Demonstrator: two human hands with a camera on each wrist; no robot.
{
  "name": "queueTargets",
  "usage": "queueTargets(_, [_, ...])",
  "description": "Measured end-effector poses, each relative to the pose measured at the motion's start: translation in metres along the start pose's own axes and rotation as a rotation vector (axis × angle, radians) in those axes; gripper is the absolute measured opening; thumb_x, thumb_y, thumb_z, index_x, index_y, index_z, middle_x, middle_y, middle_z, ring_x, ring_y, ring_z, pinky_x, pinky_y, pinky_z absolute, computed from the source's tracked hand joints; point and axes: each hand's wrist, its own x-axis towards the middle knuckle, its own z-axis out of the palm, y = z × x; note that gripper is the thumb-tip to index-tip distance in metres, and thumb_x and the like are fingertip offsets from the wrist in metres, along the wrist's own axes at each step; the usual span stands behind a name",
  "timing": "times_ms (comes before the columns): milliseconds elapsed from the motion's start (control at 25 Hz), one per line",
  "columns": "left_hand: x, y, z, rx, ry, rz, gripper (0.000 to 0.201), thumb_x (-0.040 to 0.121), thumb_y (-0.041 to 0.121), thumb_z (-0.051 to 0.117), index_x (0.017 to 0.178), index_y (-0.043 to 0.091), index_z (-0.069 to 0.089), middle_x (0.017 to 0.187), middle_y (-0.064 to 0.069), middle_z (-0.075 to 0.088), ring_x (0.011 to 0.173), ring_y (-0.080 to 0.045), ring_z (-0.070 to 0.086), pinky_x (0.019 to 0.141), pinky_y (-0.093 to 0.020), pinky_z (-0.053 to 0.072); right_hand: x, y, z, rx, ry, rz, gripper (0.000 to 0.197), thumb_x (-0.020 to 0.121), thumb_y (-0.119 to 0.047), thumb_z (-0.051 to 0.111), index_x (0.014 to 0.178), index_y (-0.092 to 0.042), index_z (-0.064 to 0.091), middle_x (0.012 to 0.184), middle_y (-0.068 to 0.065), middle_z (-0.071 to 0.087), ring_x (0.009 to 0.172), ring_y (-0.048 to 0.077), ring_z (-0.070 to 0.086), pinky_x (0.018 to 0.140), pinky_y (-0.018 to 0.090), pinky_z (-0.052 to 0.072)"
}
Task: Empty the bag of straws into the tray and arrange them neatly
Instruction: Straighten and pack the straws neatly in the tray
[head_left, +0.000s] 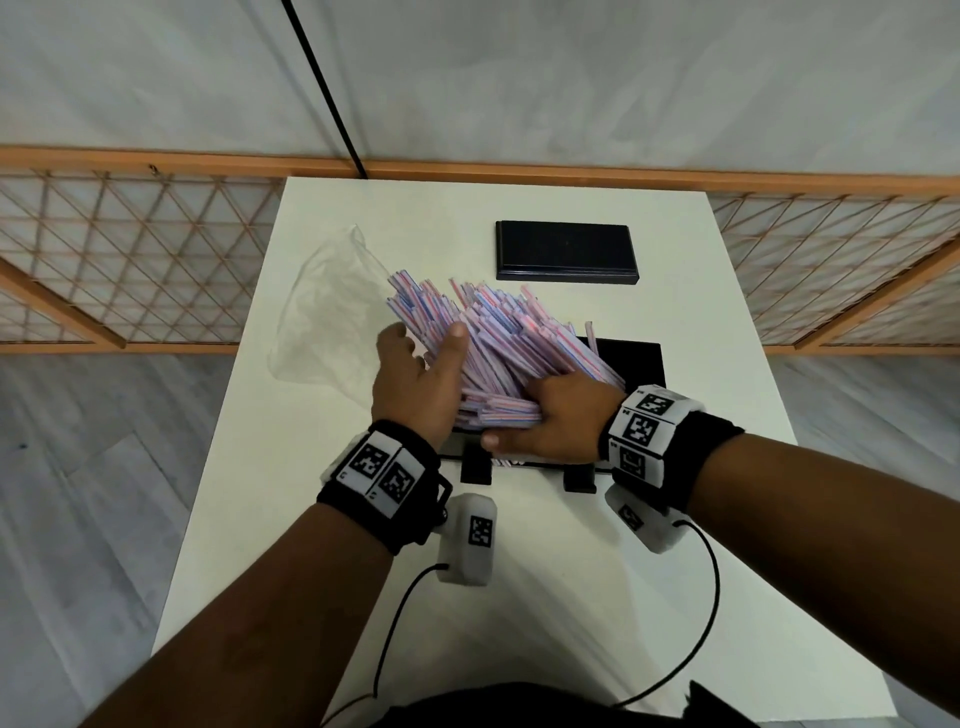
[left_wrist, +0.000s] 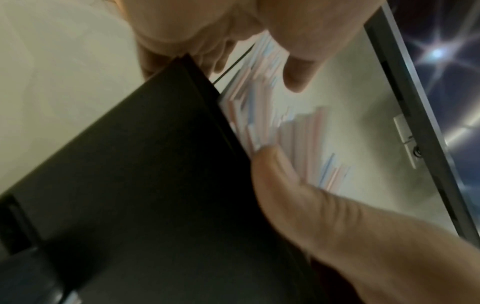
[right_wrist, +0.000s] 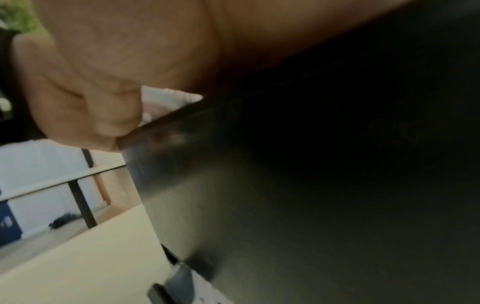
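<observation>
A heap of pink, white and blue striped straws lies across the black tray and fans out past its far left rim. My left hand rests on the left side of the heap, its fingers spread and fairly straight among the straws. My right hand curls round the near ends of the straws at the tray's front edge. In the blurred left wrist view the straws lie between thumb and fingers above the tray. In the right wrist view the bent fingers meet straw ends over the tray wall.
The emptied clear plastic bag lies crumpled on the white table, left of the tray. A flat black lid sits at the back of the table. A wooden lattice rail runs behind the table.
</observation>
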Motion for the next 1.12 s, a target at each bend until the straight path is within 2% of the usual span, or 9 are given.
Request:
queueTargets(120, [0.008, -0.001, 0.001, -0.055, 0.012, 0.0, 0.062, 0.064, 0.075, 0.062, 0.103, 0.027, 0.064, 0.11, -0.004, 0.073, 0.104, -0.025, 0.07, 0.098, -0.053, 0.055, 0.004, -0.005, 0.001, 0.038, -0.038, -0.037, 0.061, 0.072, -0.079, 0.061, 0.093, -0.022, 0.057, 0.092, -0.001, 0.061, 0.086, 0.021, 0.059, 0.075, 0.032, 0.046])
queueTargets(160, [0.009, -0.002, 0.002, -0.065, -0.001, -0.002, 0.06, 0.064, 0.076, 0.064, 0.099, 0.028, 0.067, 0.108, -0.004, 0.075, 0.103, -0.027, 0.071, 0.098, -0.054, 0.055, 0.004, -0.006, -0.001, 0.066, -0.04, -0.042, 0.058, 0.072, -0.074, 0.067, 0.097, -0.022, 0.06, 0.095, -0.001, 0.063, 0.088, 0.021, 0.061, 0.077, 0.032, 0.049])
queueTargets(320, [0.004, 0.008, 0.004, -0.125, 0.007, 0.006, 0.064, 0.059, 0.066, 0.078, 0.105, 0.023, 0.065, 0.106, 0.0, 0.075, 0.102, -0.022, 0.072, 0.096, -0.052, 0.057, 0.006, -0.002, -0.002, 0.117, -0.06, -0.051, 0.057, 0.073, -0.055, 0.078, 0.112, -0.02, 0.055, 0.106, -0.001, 0.064, 0.096, 0.022, 0.061, 0.082, 0.031, 0.049])
queueTargets(480, [0.005, 0.015, 0.007, -0.11, 0.026, 0.088, 0.053, 0.069, 0.033, 0.083, 0.113, 0.012, 0.064, 0.106, -0.003, 0.074, 0.098, -0.021, 0.074, 0.094, -0.051, 0.059, 0.013, -0.006, 0.004, 0.113, -0.046, -0.091, 0.06, 0.073, -0.043, 0.082, 0.122, -0.021, 0.054, 0.118, 0.001, 0.065, 0.107, 0.024, 0.062, 0.093, 0.033, 0.049])
queueTargets(640, [0.004, 0.019, 0.008, -0.303, 0.029, 0.096, 0.039, 0.06, 0.027, 0.075, 0.097, 0.022, 0.064, 0.102, -0.01, 0.072, 0.1, -0.032, 0.072, 0.095, -0.059, 0.056, 0.012, -0.004, 0.002, 0.155, 0.08, -0.091, 0.069, 0.06, -0.05, 0.085, 0.118, -0.025, 0.057, 0.113, -0.003, 0.068, 0.104, 0.022, 0.064, 0.092, 0.036, 0.051])
queueTargets(720, [0.002, 0.018, 0.006, -0.386, 0.042, 0.106, 0.038, 0.062, 0.018, 0.074, 0.099, 0.02, 0.065, 0.101, -0.01, 0.073, 0.099, -0.031, 0.072, 0.096, -0.055, 0.057, 0.01, 0.0, 0.003, 0.152, 0.146, -0.103, 0.078, 0.055, -0.061, 0.083, 0.119, -0.026, 0.056, 0.113, -0.004, 0.068, 0.104, 0.021, 0.065, 0.092, 0.035, 0.052])
queueTargets(840, [-0.001, 0.015, 0.002, -0.361, 0.075, 0.139, 0.043, 0.062, 0.019, 0.08, 0.102, 0.019, 0.062, 0.102, -0.007, 0.072, 0.095, -0.025, 0.071, 0.09, -0.045, 0.059, 0.001, 0.003, 0.004, 0.138, 0.135, -0.051, 0.073, 0.061, -0.066, 0.08, 0.112, -0.022, 0.052, 0.108, -0.002, 0.066, 0.099, 0.021, 0.063, 0.085, 0.029, 0.049])
queueTargets(1000, [0.002, 0.011, -0.004, -0.361, 0.162, 0.072, 0.05, 0.08, 0.013, 0.085, 0.117, 0.011, 0.052, 0.112, -0.003, 0.061, 0.098, -0.014, 0.065, 0.071, -0.013, 0.053, -0.008, 0.002, 0.002, 0.071, 0.16, -0.079, 0.064, 0.069, -0.067, 0.076, 0.108, -0.019, 0.057, 0.104, 0.001, 0.066, 0.097, 0.022, 0.062, 0.081, 0.029, 0.048])
queueTargets(1120, [0.008, 0.008, -0.004, -0.329, 0.142, -0.029, 0.062, 0.082, 0.027, 0.085, 0.13, 0.008, 0.05, 0.119, -0.004, 0.058, 0.105, -0.016, 0.059, 0.076, -0.016, 0.049, -0.021, 0.005, -0.006, 0.085, 0.226, -0.128, 0.057, 0.073, -0.057, 0.077, 0.11, -0.017, 0.062, 0.101, 0.002, 0.065, 0.093, 0.023, 0.061, 0.082, 0.032, 0.05])
